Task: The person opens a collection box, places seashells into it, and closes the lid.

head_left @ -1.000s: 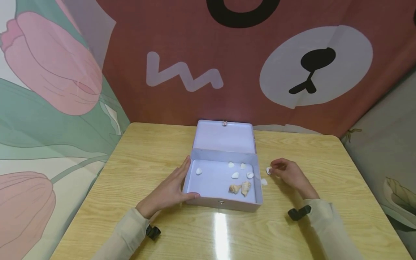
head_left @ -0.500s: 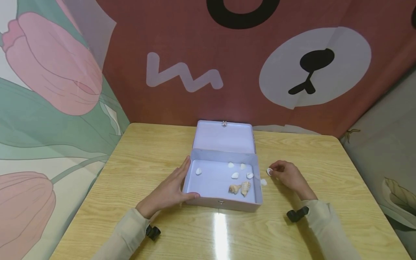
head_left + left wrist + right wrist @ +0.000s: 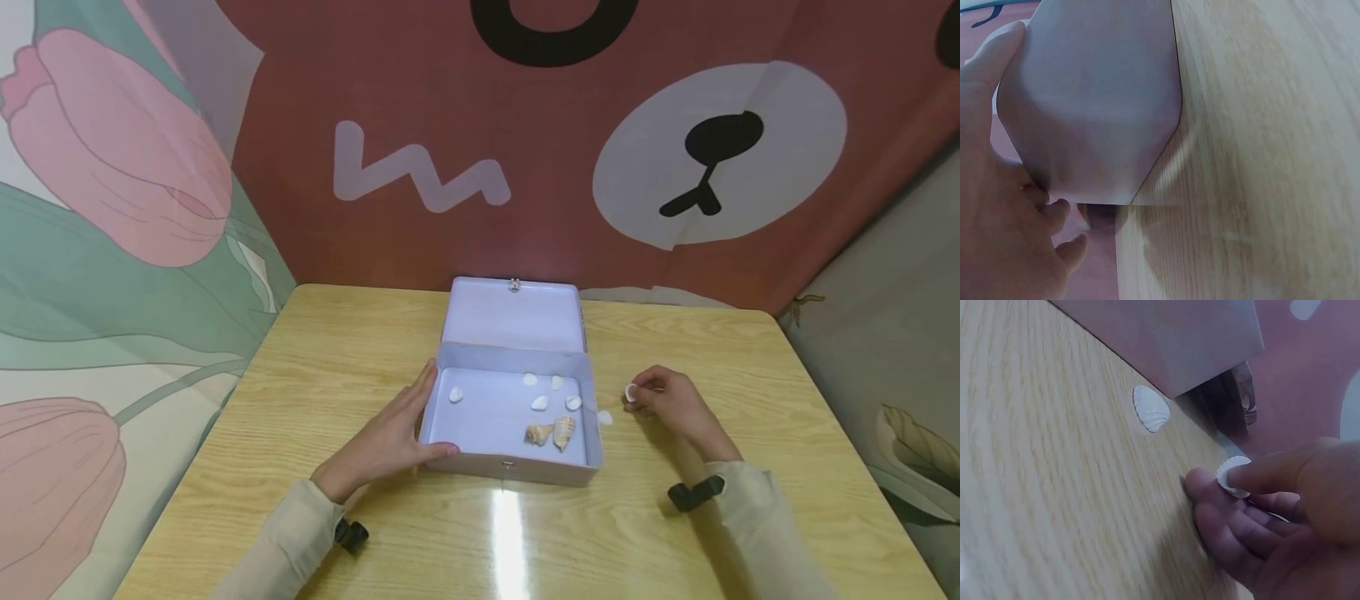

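Note:
A pale lavender hinged box (image 3: 517, 472) stands on the table with its lid (image 3: 514, 315) tipped back. My left hand (image 3: 386, 442) holds its left side, thumb over the front rim and fingers along the left wall. Inside lie several small white seashells (image 3: 539, 403) and two larger brownish spiral shells (image 3: 563, 432). To the right of the box, my right hand (image 3: 678, 412) pinches a small white seashell (image 3: 1232, 475) between thumb and fingers, just above the table. Another white seashell (image 3: 1152, 409) lies on the wood beside the box's right wall.
The light wood table (image 3: 322, 350) extends around the box on all sides. Behind it hangs a red-brown cloth (image 3: 420, 250) with a bear print. A flower-patterned cloth (image 3: 112, 292) hangs at the left.
My right hand has drawn the pinched seashell slightly rightward, away from the box, and the seashell has turned in the fingers. The left hand and box look unchanged.

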Available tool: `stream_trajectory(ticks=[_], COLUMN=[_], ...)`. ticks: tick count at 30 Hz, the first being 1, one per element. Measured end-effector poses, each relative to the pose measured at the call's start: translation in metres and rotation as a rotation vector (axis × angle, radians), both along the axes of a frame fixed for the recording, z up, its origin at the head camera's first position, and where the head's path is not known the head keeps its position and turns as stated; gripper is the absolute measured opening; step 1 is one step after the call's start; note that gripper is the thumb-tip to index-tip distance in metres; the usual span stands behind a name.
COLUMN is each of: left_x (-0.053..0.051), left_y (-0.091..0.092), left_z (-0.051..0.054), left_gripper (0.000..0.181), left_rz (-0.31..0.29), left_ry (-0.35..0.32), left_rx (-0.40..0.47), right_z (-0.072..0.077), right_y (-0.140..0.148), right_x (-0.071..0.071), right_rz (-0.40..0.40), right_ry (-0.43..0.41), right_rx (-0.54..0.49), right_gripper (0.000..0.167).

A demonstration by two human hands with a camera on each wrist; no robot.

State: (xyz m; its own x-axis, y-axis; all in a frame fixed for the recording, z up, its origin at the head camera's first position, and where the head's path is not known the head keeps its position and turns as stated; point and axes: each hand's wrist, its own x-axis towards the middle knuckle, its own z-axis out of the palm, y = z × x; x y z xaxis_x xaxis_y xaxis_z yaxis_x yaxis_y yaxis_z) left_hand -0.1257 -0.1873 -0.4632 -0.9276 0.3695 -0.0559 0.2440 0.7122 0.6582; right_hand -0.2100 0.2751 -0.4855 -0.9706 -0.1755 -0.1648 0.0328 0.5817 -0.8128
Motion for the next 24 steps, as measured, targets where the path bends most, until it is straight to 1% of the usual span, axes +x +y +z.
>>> stream_trajectory(ticks=[2, 4, 8, 10, 13, 17, 24], left_x=[0.000, -0.001, -0.001, 0.000, 0.000, 0.001, 0.001], left_y=[-0.001, -0.001, -0.001, -0.001, 0.000, 0.000, 0.001], left_z=[0.000, 0.000, 0.000, 0.000, 0.001, 0.002, 0.002], left_gripper=[0.128, 0.128, 0.128, 0.128, 0.128, 0.128, 0.128], left_rz=[0.000, -0.002, -0.002, 0.002, 0.008, 0.011, 0.013], left_ry=[0.002, 0.002, 0.002, -0.005, -0.014, -0.009, -0.007], left_rx=[0.002, 0.001, 0.003, 0.001, -0.003, -0.007, 0.002], right_z=[-0.001, -0.001, 0.001, 0.003, 0.007, 0.014, 0.031], right_y=[0.002, 0.003, 0.003, 0.003, 0.002, 0.002, -0.002], right_x=[0.001, 0.002, 0.004, 0.005, 0.005, 0.005, 0.008], right_rz=[-0.001, -0.006, -0.009, -0.018, -0.023, -0.030, 0.000], right_ry=[-0.024, -0.032, -0.029, -0.032, -0.034, -0.042, -0.016], right_rx=[-0.060, -0.097, -0.142, -0.148, -0.133, -0.143, -0.269], right_gripper=[0.024, 0.026, 0.030, 0.031, 0.034, 0.039, 0.045])
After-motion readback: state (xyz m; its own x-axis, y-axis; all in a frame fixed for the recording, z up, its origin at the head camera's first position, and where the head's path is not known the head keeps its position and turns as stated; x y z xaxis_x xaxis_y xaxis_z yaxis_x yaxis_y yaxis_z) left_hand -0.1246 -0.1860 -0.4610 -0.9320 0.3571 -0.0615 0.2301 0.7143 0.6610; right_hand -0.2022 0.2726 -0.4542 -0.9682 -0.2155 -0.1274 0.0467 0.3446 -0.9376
